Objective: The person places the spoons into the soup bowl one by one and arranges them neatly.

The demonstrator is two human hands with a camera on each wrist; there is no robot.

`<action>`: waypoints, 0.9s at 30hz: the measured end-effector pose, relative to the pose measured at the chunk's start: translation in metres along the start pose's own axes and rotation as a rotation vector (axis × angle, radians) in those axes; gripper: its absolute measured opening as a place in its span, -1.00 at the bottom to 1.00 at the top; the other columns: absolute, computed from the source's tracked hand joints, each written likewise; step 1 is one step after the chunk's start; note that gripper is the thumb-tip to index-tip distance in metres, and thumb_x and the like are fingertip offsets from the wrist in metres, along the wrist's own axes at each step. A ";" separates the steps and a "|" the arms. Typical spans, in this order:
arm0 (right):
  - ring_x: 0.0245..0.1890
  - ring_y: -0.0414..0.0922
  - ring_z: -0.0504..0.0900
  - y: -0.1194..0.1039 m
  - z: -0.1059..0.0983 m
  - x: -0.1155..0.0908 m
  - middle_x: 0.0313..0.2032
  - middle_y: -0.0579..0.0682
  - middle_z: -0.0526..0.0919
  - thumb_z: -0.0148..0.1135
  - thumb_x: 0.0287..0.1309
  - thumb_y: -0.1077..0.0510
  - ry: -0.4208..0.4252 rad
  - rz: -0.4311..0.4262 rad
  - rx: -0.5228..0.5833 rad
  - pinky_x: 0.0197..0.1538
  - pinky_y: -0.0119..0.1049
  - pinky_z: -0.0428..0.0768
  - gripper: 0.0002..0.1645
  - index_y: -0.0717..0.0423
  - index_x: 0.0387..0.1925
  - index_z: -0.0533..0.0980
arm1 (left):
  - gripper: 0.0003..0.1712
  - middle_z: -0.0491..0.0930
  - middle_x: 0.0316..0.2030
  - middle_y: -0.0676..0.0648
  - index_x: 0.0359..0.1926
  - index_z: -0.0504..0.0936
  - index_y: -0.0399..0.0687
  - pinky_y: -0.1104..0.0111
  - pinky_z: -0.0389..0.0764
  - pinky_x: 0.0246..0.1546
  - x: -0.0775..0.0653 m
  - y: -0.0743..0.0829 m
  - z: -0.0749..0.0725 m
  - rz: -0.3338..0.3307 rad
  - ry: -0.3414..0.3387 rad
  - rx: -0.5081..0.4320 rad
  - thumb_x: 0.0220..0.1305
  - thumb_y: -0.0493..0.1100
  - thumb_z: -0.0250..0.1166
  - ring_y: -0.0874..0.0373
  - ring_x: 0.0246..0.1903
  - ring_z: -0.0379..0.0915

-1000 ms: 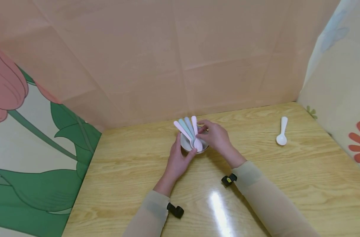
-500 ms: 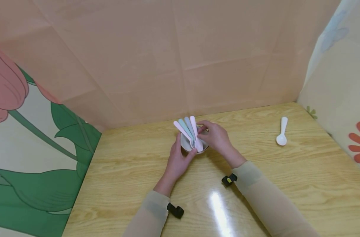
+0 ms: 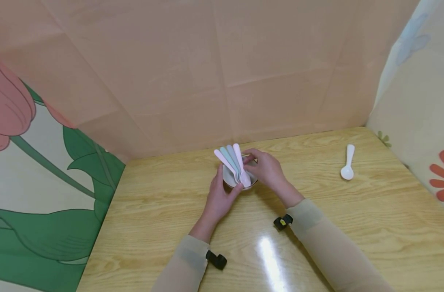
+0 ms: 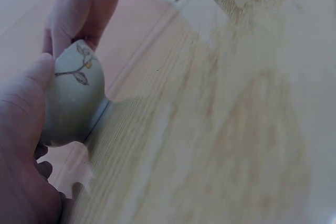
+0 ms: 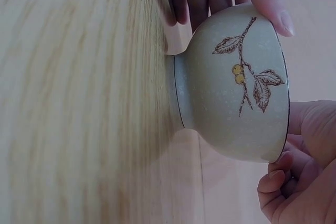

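A pale bowl (image 5: 236, 77) with a leaf-and-berry branch pattern stands upright on the table. My left hand (image 3: 219, 194) holds it by the side, thumb at the rim and fingers round the wall. Several small spoons lean in the bowl with their handles fanned toward the back: a pink spoon (image 3: 224, 159) at the left, a teal spoon (image 3: 227, 155), a blue-grey spoon (image 3: 232, 152), and a second pink spoon (image 3: 238, 156) on the right. My right hand (image 3: 267, 168) reaches over the right rim, its curled thumb and fingers pinching this right pink spoon near its neck. Both wrist views hide the spoons.
A white spoon (image 3: 348, 162) lies on the wooden table (image 3: 152, 227) far to the right. A pinkish sheet (image 3: 170, 81) hangs along the back edge, and patterned panels stand at both sides.
The right pink spoon's handle has swung slightly left, closer to the blue-grey one. Both hands and the bowl stay nearly where they were.
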State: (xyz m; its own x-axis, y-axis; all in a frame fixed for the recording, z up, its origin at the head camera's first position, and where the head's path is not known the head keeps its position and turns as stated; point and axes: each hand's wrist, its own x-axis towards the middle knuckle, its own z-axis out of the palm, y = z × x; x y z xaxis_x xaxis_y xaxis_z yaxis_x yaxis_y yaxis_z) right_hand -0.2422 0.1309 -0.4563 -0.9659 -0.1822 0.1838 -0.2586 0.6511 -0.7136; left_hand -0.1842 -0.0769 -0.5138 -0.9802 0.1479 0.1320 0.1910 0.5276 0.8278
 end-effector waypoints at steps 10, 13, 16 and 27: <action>-0.25 0.00 0.59 0.003 -0.006 -0.001 0.02 0.03 0.83 0.49 0.44 0.13 0.020 0.026 0.000 -0.24 -0.13 0.49 -0.46 0.10 0.38 0.63 | 0.21 0.13 0.71 -0.19 0.83 -0.17 0.07 -0.15 0.17 0.61 0.000 -0.001 0.001 0.030 0.003 -0.008 0.54 0.32 0.37 -0.16 0.66 0.05; -0.20 0.03 0.59 0.002 -0.009 -0.002 0.03 0.03 0.81 0.47 0.47 0.10 0.021 0.043 0.011 -0.23 -0.12 0.51 -0.47 0.07 0.39 0.63 | 0.21 0.14 0.71 -0.18 0.82 -0.16 0.05 -0.14 0.18 0.61 0.000 -0.001 0.000 0.038 0.006 -0.011 0.53 0.32 0.37 -0.15 0.66 0.06; -0.17 0.04 0.58 0.000 -0.014 -0.003 0.04 0.03 0.80 0.46 0.49 0.09 0.028 0.053 0.028 -0.22 -0.11 0.51 -0.48 0.06 0.39 0.62 | 0.21 0.15 0.70 -0.15 0.83 -0.16 0.11 -0.10 0.17 0.62 0.000 0.001 0.000 0.040 0.005 -0.015 0.52 0.32 0.39 -0.11 0.65 0.06; -0.18 0.03 0.55 -0.004 -0.043 -0.008 0.03 0.08 0.78 0.44 0.52 0.08 0.106 0.059 0.059 -0.23 -0.15 0.49 -0.45 0.11 0.43 0.59 | 0.22 0.18 0.69 -0.20 0.83 -0.14 0.08 -0.10 0.17 0.62 -0.001 0.001 0.000 0.039 0.015 -0.010 0.51 0.33 0.39 -0.16 0.65 0.08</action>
State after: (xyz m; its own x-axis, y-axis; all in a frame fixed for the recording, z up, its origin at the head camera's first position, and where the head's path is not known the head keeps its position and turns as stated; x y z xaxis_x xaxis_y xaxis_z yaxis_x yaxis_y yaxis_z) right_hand -0.2337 0.1617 -0.4263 -0.9760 -0.0643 0.2082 -0.2032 0.6134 -0.7632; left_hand -0.1834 -0.0771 -0.5132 -0.9726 0.1562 0.1725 0.2291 0.5135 0.8269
